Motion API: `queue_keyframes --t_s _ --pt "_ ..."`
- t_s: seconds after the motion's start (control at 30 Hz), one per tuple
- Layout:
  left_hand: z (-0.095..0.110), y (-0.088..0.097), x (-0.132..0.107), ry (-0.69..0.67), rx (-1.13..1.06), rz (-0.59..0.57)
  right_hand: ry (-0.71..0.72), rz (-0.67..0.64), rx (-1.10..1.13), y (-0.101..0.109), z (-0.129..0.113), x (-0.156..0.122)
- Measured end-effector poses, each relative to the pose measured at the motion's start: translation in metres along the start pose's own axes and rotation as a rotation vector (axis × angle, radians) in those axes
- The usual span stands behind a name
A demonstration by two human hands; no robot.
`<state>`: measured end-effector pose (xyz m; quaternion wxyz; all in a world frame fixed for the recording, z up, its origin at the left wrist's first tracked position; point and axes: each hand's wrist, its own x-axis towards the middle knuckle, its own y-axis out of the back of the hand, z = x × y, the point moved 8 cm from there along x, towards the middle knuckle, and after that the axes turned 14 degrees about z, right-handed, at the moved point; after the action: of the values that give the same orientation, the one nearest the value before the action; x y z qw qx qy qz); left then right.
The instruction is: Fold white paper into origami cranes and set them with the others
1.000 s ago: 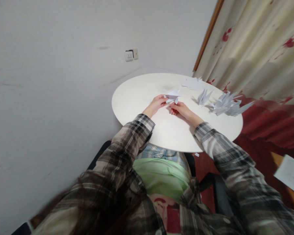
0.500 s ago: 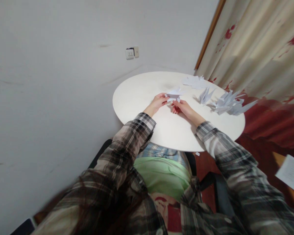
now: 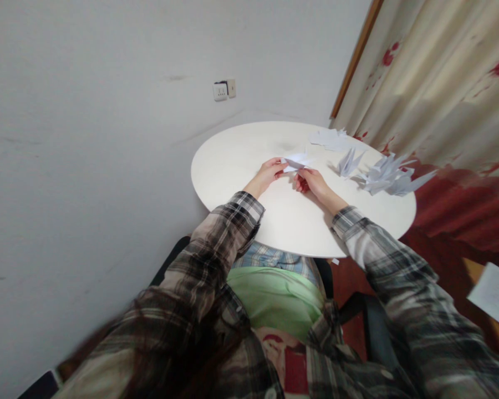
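Head view: over the middle of the round white table [image 3: 241, 160], your left hand [image 3: 270, 170] and right hand [image 3: 311, 182] pinch a half-folded white paper [image 3: 296, 161] between closed fingertips, where an uneven pull could skew or tear the crease.

White wall [image 3: 87, 111], socket [image 3: 223, 90] above round white table [image 3: 241, 160]. Cream curtain [image 3: 436, 83] with red flowers at right, wooden frame [image 3: 355, 58] beside it. Dark chair [image 3: 170, 260] below table.
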<state>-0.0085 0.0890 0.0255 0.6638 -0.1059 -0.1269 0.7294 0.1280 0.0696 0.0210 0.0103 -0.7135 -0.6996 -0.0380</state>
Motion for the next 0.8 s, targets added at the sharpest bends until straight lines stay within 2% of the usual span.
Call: queue_keyframes --t_s 0.43,0.63,0.8 --pt "-0.0050 0.0030 0.0076 0.016 -0.024 0.009 0.044 -0.018 -0.052 0.0007 0.0029 0.0051" --pt "-0.0027 0.0009 0.0013 0.018 0.013 -0.007 0.026 0.018 -0.031 0.0023 0.0040 0.0054" --pt "-0.0014 0.0043 0.0038 -0.004 -0.014 0.027 -0.026 0.059 0.012 0.0076 0.0042 0.0047"
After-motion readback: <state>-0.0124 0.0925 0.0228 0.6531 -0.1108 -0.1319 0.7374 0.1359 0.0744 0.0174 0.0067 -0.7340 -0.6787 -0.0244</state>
